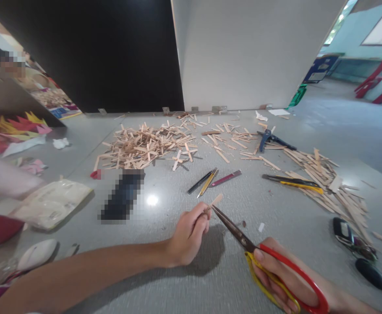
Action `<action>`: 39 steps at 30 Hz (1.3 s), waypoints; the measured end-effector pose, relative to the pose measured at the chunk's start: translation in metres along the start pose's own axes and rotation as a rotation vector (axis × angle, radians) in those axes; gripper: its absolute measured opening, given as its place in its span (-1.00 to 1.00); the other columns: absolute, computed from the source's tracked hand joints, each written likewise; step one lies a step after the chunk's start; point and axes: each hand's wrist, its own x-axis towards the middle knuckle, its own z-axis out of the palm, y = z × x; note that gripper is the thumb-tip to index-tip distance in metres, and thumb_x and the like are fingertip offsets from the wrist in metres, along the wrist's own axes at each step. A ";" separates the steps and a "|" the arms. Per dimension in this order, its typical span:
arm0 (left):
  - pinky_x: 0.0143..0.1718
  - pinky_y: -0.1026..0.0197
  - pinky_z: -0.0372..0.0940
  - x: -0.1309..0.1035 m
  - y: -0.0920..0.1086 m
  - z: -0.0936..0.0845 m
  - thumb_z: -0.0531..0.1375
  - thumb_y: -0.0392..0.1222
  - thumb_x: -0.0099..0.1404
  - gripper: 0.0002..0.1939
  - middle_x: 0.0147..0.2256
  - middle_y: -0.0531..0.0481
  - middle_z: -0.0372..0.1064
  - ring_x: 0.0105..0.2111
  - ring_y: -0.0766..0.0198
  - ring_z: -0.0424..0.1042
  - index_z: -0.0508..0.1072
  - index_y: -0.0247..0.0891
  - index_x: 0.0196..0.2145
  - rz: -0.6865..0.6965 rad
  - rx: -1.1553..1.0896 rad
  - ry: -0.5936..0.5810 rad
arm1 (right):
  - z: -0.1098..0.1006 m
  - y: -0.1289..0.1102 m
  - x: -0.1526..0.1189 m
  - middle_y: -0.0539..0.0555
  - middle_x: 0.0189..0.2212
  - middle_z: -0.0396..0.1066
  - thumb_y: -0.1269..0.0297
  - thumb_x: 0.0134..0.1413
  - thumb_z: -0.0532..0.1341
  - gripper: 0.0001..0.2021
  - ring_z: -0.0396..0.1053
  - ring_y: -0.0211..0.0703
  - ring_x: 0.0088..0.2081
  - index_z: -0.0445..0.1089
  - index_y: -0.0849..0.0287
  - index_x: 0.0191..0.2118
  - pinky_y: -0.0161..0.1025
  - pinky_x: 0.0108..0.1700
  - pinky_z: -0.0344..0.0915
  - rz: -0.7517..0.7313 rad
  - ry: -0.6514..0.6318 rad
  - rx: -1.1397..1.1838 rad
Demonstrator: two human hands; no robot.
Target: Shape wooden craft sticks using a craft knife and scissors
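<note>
Near the middle, my left hand (pixel 191 233) pinches a small wooden stick piece (pixel 216 200) between thumb and fingers. My right hand (pixel 280 272) is wrapped round the red and yellow handles of a pair of scissors (pixel 238 233). The scissors point up and left, and their tips meet the stick beside my left fingertips. Whether the blades touch the wood is too small to tell. Beyond my hands lie a black pen-like tool (pixel 199 182), a yellow one (pixel 207 183) and a dark red one (pixel 226 178).
Crossed sticks form a pile (pixel 145 146) behind. Loose sticks (pixel 328 183), pliers (pixel 269 138), a yellow cutter (pixel 295 182) and keys (pixel 357 246) lie right. A blurred dark object (pixel 122 196) and a plastic packet (pixel 53 203) lie left. Upright panels (pixel 243 52) stand behind; a person (pixel 35 78) is far left.
</note>
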 end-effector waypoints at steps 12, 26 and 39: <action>-0.48 0.22 0.05 0.001 0.002 -0.001 -0.06 -0.17 0.43 -0.79 -0.59 0.21 0.07 -0.58 0.31 0.06 0.18 -0.10 -0.40 -0.005 0.049 0.004 | -0.007 0.003 0.000 -0.23 -0.81 0.03 -0.55 0.24 0.09 -0.26 -0.04 -0.43 -0.82 0.18 0.07 -0.56 -0.48 -0.77 -0.02 -0.012 -0.029 0.011; -0.46 0.21 0.08 0.001 0.003 -0.002 -0.06 -0.15 0.44 -0.78 -0.57 0.20 0.10 -0.57 0.30 0.08 0.18 -0.10 -0.40 -0.033 0.063 -0.032 | -0.006 0.005 -0.003 -0.25 -0.84 -0.01 -0.56 0.18 0.15 -0.27 -0.08 -0.45 -0.82 0.16 0.05 -0.58 -0.50 -0.79 0.00 0.052 0.014 0.031; -0.46 0.22 0.08 0.000 0.002 0.000 -0.05 0.02 0.57 -0.73 -0.59 0.23 0.11 -0.59 0.31 0.08 0.20 -0.12 -0.28 -0.062 0.038 -0.053 | -0.009 0.014 -0.001 -0.18 -0.76 0.13 -0.57 0.20 0.11 -0.27 0.01 -0.39 -0.78 0.30 0.10 -0.47 -0.40 -0.68 0.13 -0.112 -0.054 0.201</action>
